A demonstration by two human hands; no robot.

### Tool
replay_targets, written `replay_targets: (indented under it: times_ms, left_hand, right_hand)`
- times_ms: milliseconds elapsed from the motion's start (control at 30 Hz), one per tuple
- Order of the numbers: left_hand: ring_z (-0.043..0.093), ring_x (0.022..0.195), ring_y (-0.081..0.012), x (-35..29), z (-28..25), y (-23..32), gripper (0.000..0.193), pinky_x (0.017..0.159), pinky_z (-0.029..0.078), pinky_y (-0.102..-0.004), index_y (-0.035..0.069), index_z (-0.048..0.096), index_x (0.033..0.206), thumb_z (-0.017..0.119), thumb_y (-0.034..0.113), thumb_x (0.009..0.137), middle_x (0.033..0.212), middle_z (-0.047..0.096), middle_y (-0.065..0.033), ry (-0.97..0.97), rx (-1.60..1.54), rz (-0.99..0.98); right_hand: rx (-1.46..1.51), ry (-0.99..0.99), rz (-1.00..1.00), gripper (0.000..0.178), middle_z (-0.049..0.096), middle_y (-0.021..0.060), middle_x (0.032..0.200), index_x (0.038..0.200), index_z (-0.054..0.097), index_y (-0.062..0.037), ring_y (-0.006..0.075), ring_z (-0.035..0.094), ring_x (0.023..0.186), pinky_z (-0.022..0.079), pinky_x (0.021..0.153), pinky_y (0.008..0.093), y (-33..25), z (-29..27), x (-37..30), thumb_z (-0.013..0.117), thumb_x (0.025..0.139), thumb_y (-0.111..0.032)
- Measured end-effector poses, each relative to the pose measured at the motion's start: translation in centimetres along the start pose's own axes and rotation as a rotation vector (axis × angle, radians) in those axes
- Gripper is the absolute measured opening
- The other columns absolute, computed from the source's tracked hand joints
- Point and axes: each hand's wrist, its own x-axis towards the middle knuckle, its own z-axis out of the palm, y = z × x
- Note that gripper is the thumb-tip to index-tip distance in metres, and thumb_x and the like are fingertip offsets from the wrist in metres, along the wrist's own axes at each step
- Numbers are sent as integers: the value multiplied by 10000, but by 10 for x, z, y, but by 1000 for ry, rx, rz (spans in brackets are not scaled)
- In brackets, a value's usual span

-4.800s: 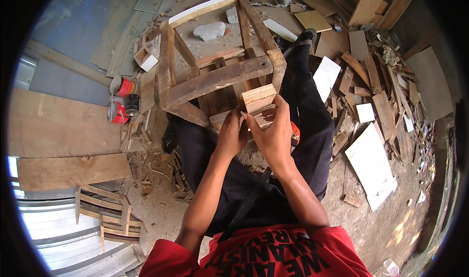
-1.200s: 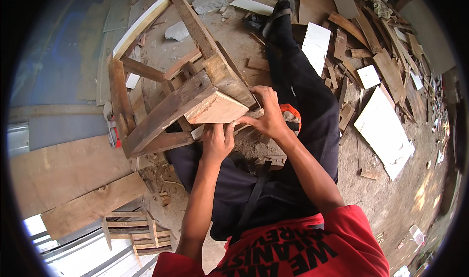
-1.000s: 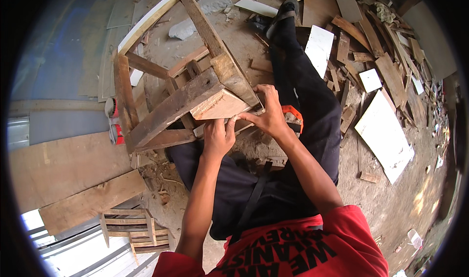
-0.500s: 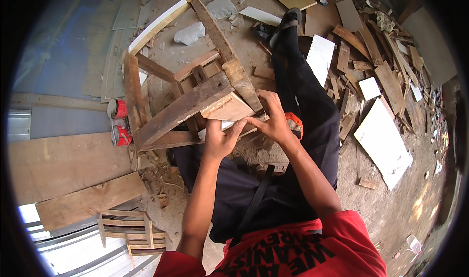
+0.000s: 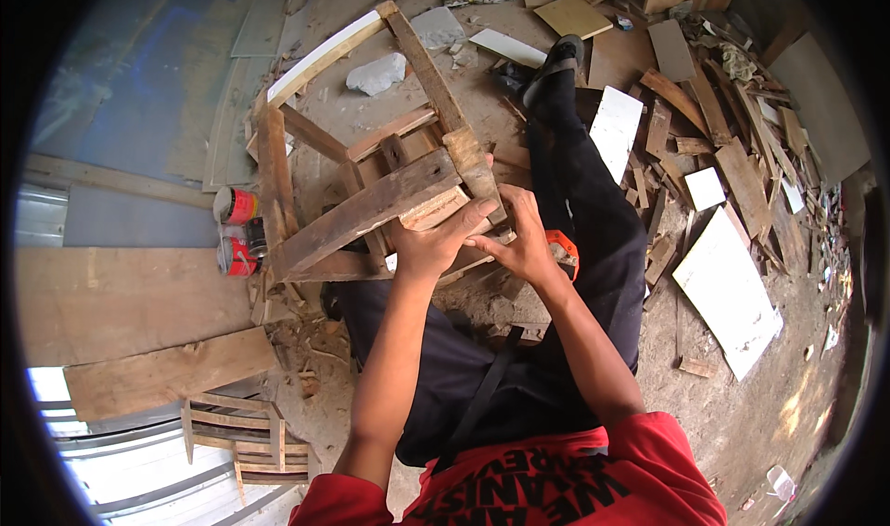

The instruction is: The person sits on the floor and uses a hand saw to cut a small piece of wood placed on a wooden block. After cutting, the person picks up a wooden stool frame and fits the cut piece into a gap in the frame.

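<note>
From the head camera, the person sits on the dirt floor with a rough wooden frame [image 5: 371, 169], something like a stool skeleton of nailed slats, tipped on its side against the knees. The left hand [image 5: 436, 239] is curled over the near corner of the frame, fingers wrapped onto the end of a pale short block [image 5: 434, 209] that sits just above the knuckles. The right hand [image 5: 519, 239] is right beside it, touching it, fingers folded around the thick corner post [image 5: 475, 169] that rises just beyond them. Both hands are closed in a firm grip on the wood, not spread.

Just to the right of the right wrist an orange tool [image 5: 562, 248] pokes out from behind it; it could be a tape measure, though most of it is hidden. Well off to the left of the left hand stand two red cans [image 5: 236, 229]. Far right of both hands, pale board offcuts [image 5: 728, 290] litter the ground.

The frame looks heavy and balanced on one edge. If the grip slips it could roll onto the legs, and the splintery slat ends or any protruding nails could cut the fingers.
</note>
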Motion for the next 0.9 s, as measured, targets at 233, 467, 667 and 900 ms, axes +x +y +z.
replay_targets:
  times_ms: [233, 467, 667, 900]
  left_hand:
    - [650, 988, -194, 1, 6, 0, 369, 859, 525, -320, -48, 614, 1143, 763, 22, 813, 1092, 683, -150, 41, 32, -20]
    - [636, 949, -174, 4, 4, -10, 353, 824, 517, -315, -28, 609, 1122, 768, 37, 813, 1103, 668, -133, -23, 97, -6]
    - [609, 1121, -244, 2, -19, -16, 671, 952, 510, -387, -33, 488, 1332, 730, 394, 873, 1197, 629, -168, -150, -87, -107]
    - [636, 1102, -241, -13, -19, -26, 698, 950, 518, -392, -56, 523, 1300, 662, 498, 899, 1182, 662, -174, -129, -31, -43]
  right_hand:
    - [-44, 9, -26, 816, 537, 192, 1247, 1295, 477, -2, 372, 482, 1139, 410, 978, 457, -2, 4, -1, 902, 646, -256]
    - [-44, -10, -26, 837, 530, 197, 1247, 1309, 457, 11, 377, 483, 1131, 407, 977, 462, 2, 2, -4, 902, 648, -246]
    - [-150, -46, 26, 887, 535, 180, 1219, 1308, 442, 14, 365, 483, 1108, 385, 969, 476, -21, 0, 4, 907, 640, -340]
    - [-26, -158, 185, 923, 526, 205, 1248, 1283, 418, 36, 386, 461, 1126, 398, 980, 485, -28, -2, 10, 922, 623, -367]
